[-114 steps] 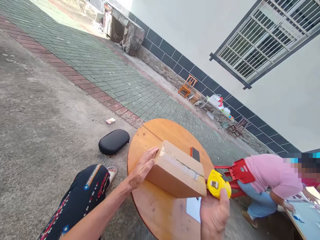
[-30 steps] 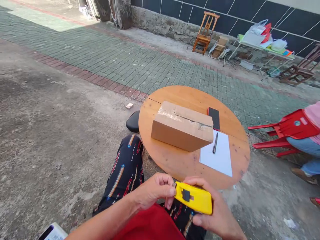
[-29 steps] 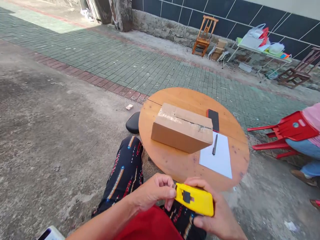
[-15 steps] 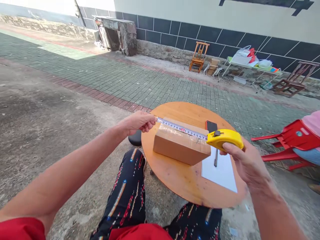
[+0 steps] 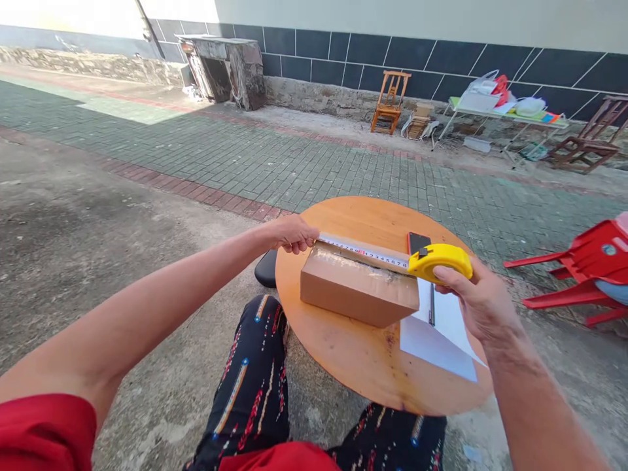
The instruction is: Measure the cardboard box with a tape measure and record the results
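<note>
A taped cardboard box (image 5: 356, 291) lies on the round wooden table (image 5: 338, 353). Along its top runs the white blade of a tape measure (image 5: 444, 260), pulled out of its yellow case. My left hand (image 5: 294, 233) pinches the blade's free end at the box's left end. The case sits in my right hand (image 5: 478, 294), just past the box's right end, with the thumb across its near side. Under that hand are white paper sheets (image 5: 434, 353), one edge lifted, with a dark pen (image 5: 432, 306) on top. Behind the case lies a phone (image 5: 418, 242).
A red plastic chair (image 5: 593, 268) stands to the right. Against the far wall are a wooden chair (image 5: 391, 101), a folding table (image 5: 505, 112) with bags on it and a dark wooden chair (image 5: 589, 134). My knees are under the table's near edge.
The view has shifted slightly. Both hands keep the tape stretched over the box, and the blade's left end sits closer to the box top. A paper corner has lifted near my right wrist.
</note>
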A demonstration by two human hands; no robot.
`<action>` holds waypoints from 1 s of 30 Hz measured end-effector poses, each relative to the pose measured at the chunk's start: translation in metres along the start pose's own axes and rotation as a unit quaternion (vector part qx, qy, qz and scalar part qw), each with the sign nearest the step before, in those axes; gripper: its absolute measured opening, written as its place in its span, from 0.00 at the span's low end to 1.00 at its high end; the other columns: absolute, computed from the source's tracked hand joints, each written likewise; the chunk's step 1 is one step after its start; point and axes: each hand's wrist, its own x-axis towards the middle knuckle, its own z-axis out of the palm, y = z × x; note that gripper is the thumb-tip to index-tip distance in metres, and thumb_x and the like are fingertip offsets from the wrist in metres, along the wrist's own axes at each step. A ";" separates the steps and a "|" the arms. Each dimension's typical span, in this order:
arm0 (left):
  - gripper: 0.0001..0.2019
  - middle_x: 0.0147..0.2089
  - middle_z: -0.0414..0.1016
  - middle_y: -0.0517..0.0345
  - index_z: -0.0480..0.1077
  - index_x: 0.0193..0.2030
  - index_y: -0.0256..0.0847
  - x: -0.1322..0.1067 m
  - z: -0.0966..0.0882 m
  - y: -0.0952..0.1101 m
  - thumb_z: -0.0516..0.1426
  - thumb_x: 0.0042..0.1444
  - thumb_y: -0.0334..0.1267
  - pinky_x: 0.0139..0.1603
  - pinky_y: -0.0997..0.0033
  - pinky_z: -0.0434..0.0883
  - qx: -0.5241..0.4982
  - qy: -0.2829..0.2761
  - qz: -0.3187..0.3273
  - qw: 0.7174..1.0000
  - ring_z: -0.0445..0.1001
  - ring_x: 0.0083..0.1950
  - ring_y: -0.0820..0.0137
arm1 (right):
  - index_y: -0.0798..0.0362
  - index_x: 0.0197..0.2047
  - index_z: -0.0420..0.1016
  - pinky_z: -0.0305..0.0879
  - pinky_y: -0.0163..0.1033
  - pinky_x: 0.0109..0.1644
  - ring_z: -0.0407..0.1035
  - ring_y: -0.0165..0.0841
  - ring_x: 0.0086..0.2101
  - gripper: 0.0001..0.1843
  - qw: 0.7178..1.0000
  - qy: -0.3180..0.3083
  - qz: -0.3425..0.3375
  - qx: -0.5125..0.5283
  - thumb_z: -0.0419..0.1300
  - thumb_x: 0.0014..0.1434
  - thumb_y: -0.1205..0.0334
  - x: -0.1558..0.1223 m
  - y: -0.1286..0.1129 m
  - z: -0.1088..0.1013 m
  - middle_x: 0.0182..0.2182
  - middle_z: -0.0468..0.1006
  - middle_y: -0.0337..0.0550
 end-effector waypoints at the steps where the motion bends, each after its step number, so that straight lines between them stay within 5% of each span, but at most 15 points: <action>1: 0.07 0.17 0.67 0.59 0.69 0.17 0.38 -0.001 0.001 0.001 0.61 0.41 0.34 0.20 0.74 0.55 0.014 -0.003 0.003 1.000 0.64 0.19 0.74 | 0.48 0.40 0.81 0.69 0.33 0.28 0.71 0.35 0.36 0.23 1.000 0.000 0.009 0.004 0.75 0.43 0.47 -0.001 0.002 -0.001 0.37 0.79 0.40; 8: 0.09 0.20 0.68 0.60 0.66 0.18 0.40 -0.009 0.008 0.002 0.59 0.44 0.36 0.21 0.75 0.55 0.049 -0.016 0.020 0.998 0.62 0.20 0.75 | 0.48 0.45 0.78 0.78 0.40 0.33 0.74 0.43 0.45 0.26 0.995 -0.017 0.053 0.081 0.75 0.43 0.49 -0.011 0.008 -0.001 0.43 0.80 0.42; 16: 0.10 0.23 0.70 0.59 0.69 0.20 0.39 -0.006 0.011 -0.003 0.62 0.44 0.41 0.21 0.74 0.58 0.034 -0.006 0.022 0.999 0.65 0.22 0.74 | 0.50 0.44 0.78 0.75 0.37 0.34 0.74 0.38 0.41 0.24 0.996 -0.006 0.018 0.085 0.75 0.43 0.55 -0.011 0.007 -0.012 0.40 0.80 0.41; 30: 0.08 0.27 0.71 0.58 0.67 0.22 0.40 -0.001 0.012 -0.007 0.61 0.42 0.41 0.21 0.74 0.60 0.019 -0.014 0.040 0.999 0.68 0.24 0.72 | 0.48 0.45 0.77 0.76 0.38 0.31 0.75 0.39 0.42 0.23 0.987 -0.022 0.062 0.144 0.73 0.44 0.58 -0.005 0.024 -0.027 0.41 0.81 0.40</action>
